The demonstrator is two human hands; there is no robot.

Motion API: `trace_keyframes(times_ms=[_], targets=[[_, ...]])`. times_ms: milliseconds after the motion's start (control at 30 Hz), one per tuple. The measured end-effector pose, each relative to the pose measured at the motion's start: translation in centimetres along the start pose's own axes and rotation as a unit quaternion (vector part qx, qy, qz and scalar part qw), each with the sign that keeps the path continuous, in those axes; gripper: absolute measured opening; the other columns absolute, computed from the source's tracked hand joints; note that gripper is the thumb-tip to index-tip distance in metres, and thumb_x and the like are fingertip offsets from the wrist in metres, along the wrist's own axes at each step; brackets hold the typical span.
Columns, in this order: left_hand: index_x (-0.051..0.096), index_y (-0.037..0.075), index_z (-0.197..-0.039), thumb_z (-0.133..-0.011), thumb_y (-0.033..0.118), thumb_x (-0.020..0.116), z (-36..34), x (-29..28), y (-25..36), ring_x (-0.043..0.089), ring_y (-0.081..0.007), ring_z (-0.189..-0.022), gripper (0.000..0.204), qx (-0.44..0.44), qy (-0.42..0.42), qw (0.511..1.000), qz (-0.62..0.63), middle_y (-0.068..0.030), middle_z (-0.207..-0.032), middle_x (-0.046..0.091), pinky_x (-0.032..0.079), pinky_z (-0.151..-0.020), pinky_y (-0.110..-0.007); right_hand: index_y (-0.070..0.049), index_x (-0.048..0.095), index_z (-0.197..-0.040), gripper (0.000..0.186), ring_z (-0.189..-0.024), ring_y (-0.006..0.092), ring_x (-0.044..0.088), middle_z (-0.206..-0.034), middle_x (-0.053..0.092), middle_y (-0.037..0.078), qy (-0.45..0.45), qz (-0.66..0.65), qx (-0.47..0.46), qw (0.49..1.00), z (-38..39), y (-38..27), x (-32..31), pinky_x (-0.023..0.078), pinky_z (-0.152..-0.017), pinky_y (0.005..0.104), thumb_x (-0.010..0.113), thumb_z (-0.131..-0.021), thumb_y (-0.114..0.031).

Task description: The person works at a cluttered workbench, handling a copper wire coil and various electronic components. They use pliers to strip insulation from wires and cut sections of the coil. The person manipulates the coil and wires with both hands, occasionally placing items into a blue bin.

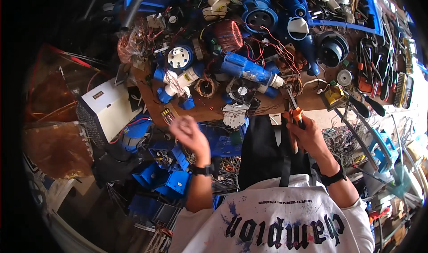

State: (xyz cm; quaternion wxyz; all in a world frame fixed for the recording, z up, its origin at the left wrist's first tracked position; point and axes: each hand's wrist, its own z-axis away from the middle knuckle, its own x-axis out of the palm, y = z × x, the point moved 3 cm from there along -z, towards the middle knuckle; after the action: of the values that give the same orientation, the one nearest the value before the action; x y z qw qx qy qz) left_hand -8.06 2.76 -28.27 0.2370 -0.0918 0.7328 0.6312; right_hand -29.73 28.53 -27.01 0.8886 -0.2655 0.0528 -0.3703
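Note:
My right hand [306, 136] is closed around the orange-and-black handles of a pair of pliers [295, 114] in front of the bench's near edge. The pliers' metal jaws point away from me, toward a copper-wound ring [294, 84] on the bench. Over the bench's near left edge is my left hand [189, 134], smeared by motion; its fingers look bent, but I cannot tell whether they hold anything. Just beyond it lies a small cluster of coloured parts [168, 116]. A pale flat plate with holes [235, 115] lies between the hands at the edge.
Blue and white plug housings [245, 68], loose wires and a copper coil [228, 35] crowd the wooden bench [196, 114]. Screwdrivers and other hand tools [379, 70] lie at right. A white metal box [107, 103] stands left; blue bins [171, 181] sit below.

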Motion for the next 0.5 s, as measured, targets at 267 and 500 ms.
trace_keyframes(times_ms=[267,500], targets=[[0.035,0.004,-0.133,-0.081,0.010,0.075,12.1,5.4,-8.8,0.059,-0.0138,-0.096,0.066,-0.387,-0.166,0.895,0.144,-0.0074,-0.120,0.054,0.058,-0.065,-0.027,-0.008,0.065,-0.104,0.017,-0.042,0.0038,0.044,-0.055,0.051,-0.003,0.010,0.090,0.019,0.996,-1.2,-0.9,0.9,0.033,-0.039,0.0233,0.062,-0.090,-0.016],[0.063,0.001,-0.102,-0.087,0.018,0.069,12.4,8.3,-8.8,0.060,-0.0174,-0.099,0.024,-0.525,-0.057,0.813,0.245,-0.0071,-0.107,0.063,0.060,-0.073,-0.036,-0.007,0.064,-0.094,0.011,-0.038,0.0056,0.042,-0.054,0.050,-0.003,0.014,0.135,0.036,0.990,-1.8,-0.1,2.7,0.031,-0.037,0.0230,0.063,-0.090,-0.018]])
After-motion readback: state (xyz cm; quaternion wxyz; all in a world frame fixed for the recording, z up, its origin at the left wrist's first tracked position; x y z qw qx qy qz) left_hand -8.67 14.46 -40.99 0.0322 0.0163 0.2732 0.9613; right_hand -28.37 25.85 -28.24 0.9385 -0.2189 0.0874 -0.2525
